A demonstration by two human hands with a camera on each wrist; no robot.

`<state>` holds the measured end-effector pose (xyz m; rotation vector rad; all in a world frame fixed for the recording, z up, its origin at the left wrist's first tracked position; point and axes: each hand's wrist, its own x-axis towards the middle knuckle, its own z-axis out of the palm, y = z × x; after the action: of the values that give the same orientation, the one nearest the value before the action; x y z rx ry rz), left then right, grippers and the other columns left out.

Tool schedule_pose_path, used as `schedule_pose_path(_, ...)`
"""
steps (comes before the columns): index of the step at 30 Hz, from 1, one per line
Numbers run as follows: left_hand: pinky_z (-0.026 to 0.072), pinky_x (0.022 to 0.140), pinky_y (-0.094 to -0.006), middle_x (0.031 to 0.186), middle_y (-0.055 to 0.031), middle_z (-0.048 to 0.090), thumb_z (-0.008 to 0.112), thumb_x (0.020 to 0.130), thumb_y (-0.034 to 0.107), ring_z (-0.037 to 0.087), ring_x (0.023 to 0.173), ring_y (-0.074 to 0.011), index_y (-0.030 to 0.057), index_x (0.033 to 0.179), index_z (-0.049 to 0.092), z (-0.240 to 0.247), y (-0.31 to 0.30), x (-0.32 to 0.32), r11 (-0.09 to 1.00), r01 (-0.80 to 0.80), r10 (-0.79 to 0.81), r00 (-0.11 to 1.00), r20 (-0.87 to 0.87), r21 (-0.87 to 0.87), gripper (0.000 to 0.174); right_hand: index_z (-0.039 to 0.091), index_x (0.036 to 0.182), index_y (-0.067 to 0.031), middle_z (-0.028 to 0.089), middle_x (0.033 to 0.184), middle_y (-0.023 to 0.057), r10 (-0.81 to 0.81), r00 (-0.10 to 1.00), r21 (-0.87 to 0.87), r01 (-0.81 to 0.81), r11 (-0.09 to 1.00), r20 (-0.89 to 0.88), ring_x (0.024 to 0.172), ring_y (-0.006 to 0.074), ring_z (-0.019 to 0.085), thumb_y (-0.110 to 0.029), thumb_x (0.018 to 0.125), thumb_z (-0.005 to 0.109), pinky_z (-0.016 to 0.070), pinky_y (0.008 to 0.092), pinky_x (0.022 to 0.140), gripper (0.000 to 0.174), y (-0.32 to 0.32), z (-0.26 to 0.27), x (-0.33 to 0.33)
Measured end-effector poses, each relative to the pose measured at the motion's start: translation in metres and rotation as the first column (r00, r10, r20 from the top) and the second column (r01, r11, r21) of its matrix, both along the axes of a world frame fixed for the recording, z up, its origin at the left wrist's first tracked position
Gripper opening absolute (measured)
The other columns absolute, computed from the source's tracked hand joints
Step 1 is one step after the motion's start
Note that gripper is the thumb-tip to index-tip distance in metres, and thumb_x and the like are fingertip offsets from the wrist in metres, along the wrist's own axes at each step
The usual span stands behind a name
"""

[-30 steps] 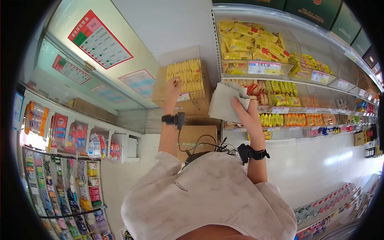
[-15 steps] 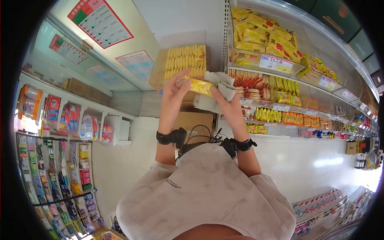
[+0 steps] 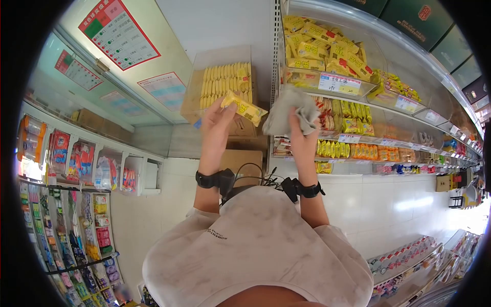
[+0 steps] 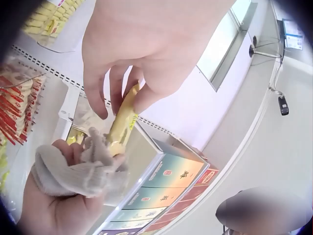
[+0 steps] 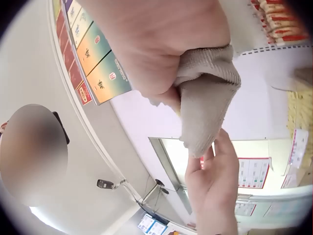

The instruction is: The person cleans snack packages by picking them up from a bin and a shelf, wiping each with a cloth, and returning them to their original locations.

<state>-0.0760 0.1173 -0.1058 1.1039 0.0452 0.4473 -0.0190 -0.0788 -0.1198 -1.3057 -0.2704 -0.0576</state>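
In the head view the left hand (image 3: 217,125) pinches one end of a yellow wrapped snack (image 3: 244,109), held tilted in front of the open snack box (image 3: 189,102). The right hand (image 3: 303,140) grips a bunched grey cloth (image 3: 291,110) to the right of the packet, with a gap between them. The left wrist view shows thumb and fingers of the left hand (image 4: 139,54) on the packet (image 4: 123,122), whose lower end overlaps the cloth (image 4: 78,169). In the right wrist view the cloth (image 5: 205,103) hangs from the right hand (image 5: 161,44) and hides the packet.
Shelves with clear bins of yellow packets (image 3: 327,48) and price tags stand on the right. A glass panel with a red-framed chart (image 3: 120,33) is at upper left, above a rack of hanging goods (image 3: 82,158). A cardboard box (image 3: 243,163) sits below the snack box.
The left hand has come back from the box holding a packet. Packet and cloth met in front of the body, then moved apart, the right hand going slightly right with the cloth.
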Motion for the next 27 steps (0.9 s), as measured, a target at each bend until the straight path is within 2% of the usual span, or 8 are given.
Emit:
schedule_pose_path(3, 0.0526, 0.087, -0.0263, 0.122, -0.0108, 0.068, 0.067, 0.094, -0.002, 0.066, 0.102, -0.0136, -0.0055, 0.130, 0.059, 0.008, -0.007, -0.006, 0.977, -0.070, 0.083, 0.995, -0.057, 0.201, 0.037, 0.056, 0.117, 0.0006, 0.064, 0.096, 0.0090, -0.089, 0.965, -0.253, 0.154, 0.955, 0.248, 0.085, 0.0211, 0.061, -0.004, 0.090, 0.066, 0.0495, 0.0358, 0.076, 0.029, 0.001, -0.002, -0.004)
schedule_pose_path(6, 0.0522, 0.082, -0.0234, 0.114, -0.0087, 0.070, 0.070, 0.090, -0.006, 0.065, 0.098, -0.0112, -0.0066, 0.126, 0.060, 0.016, -0.031, -0.006, 0.964, -0.119, 0.123, 0.992, 0.001, 0.239, 0.037, 0.046, 0.139, 0.0034, 0.060, 0.121, 0.0186, 0.125, 0.896, -0.228, -0.028, 0.973, 0.425, 0.108, 0.0314, 0.059, -0.013, 0.095, 0.061, 0.0456, 0.0401, 0.096, 0.049, 0.023, 0.028, -0.031)
schedule_pose_path(9, 0.0520, 0.081, -0.0234, 0.110, -0.0073, 0.071, 0.071, 0.089, -0.007, 0.064, 0.097, -0.0100, -0.0067, 0.122, 0.061, 0.001, -0.031, 0.000, 0.919, -0.236, 0.224, 0.972, 0.074, 0.317, 0.034, 0.037, 0.149, 0.0052, 0.059, 0.128, 0.0177, 0.287, 0.916, -0.084, -0.275, 0.958, 0.280, 0.114, 0.0234, 0.057, -0.022, 0.100, 0.058, 0.0432, 0.0340, 0.101, 0.059, 0.029, 0.021, -0.033)
schedule_pose_path(11, 0.0522, 0.080, -0.0235, 0.109, -0.0069, 0.071, 0.071, 0.090, -0.006, 0.064, 0.095, -0.0094, -0.0065, 0.120, 0.061, 0.008, -0.034, -0.003, 0.910, -0.275, 0.255, 0.961, 0.104, 0.311, 0.032, 0.043, 0.144, 0.0054, 0.063, 0.122, 0.0160, 0.381, 0.924, -0.073, -0.378, 0.923, 0.040, 0.109, 0.0174, 0.058, -0.025, 0.102, 0.058, 0.0458, 0.0314, 0.097, 0.054, 0.023, 0.024, -0.031)
schedule_pose_path(14, 0.0523, 0.081, -0.0237, 0.108, -0.0071, 0.071, 0.071, 0.089, -0.007, 0.064, 0.093, -0.0101, -0.0065, 0.118, 0.061, 0.010, -0.035, -0.006, 0.917, -0.303, 0.296, 0.953, 0.069, 0.259, 0.030, 0.053, 0.134, 0.0055, 0.067, 0.110, 0.0106, 0.450, 0.892, -0.231, -0.427, 0.874, 0.053, 0.100, 0.0105, 0.057, -0.027, 0.104, 0.057, 0.0485, 0.0273, 0.088, 0.044, 0.022, 0.013, -0.020)
schedule_pose_path(17, 0.0523, 0.080, -0.0236, 0.108, -0.0065, 0.069, 0.071, 0.089, -0.006, 0.064, 0.094, -0.0115, -0.0060, 0.115, 0.063, 0.019, -0.043, -0.007, 0.974, -0.216, 0.212, 0.976, 0.052, 0.072, 0.027, 0.060, 0.122, 0.0039, 0.068, 0.100, 0.0047, 0.382, 0.924, -0.106, -0.382, 0.918, -0.012, 0.090, 0.0094, 0.057, -0.028, 0.104, 0.058, 0.0494, 0.0266, 0.081, 0.036, 0.026, 0.009, -0.021)
schedule_pose_path(20, 0.0524, 0.080, -0.0241, 0.109, -0.0070, 0.065, 0.071, 0.089, -0.006, 0.064, 0.097, -0.0131, -0.0051, 0.114, 0.065, 0.006, -0.038, 0.001, 0.948, -0.231, 0.197, 0.967, 0.163, 0.219, 0.025, 0.062, 0.117, 0.0034, 0.067, 0.096, 0.0025, 0.315, 0.920, -0.038, -0.332, 0.942, -0.233, 0.087, 0.0073, 0.056, -0.027, 0.105, 0.057, 0.0483, 0.0247, 0.078, 0.033, 0.026, 0.007, -0.018)
schedule_pose_path(27, 0.0520, 0.088, -0.0285, 0.110, -0.0066, 0.061, 0.069, 0.086, -0.011, 0.062, 0.100, -0.0148, -0.0026, 0.113, 0.066, 0.005, -0.051, -0.002, 0.815, -0.311, 0.275, 0.950, 0.146, 0.489, 0.028, 0.063, 0.116, 0.0028, 0.067, 0.098, 0.0019, 0.105, 0.994, 0.005, -0.105, 0.994, 0.042, 0.087, 0.0043, 0.057, -0.024, 0.104, 0.059, 0.0473, 0.0222, 0.075, 0.030, 0.028, 0.013, -0.019)
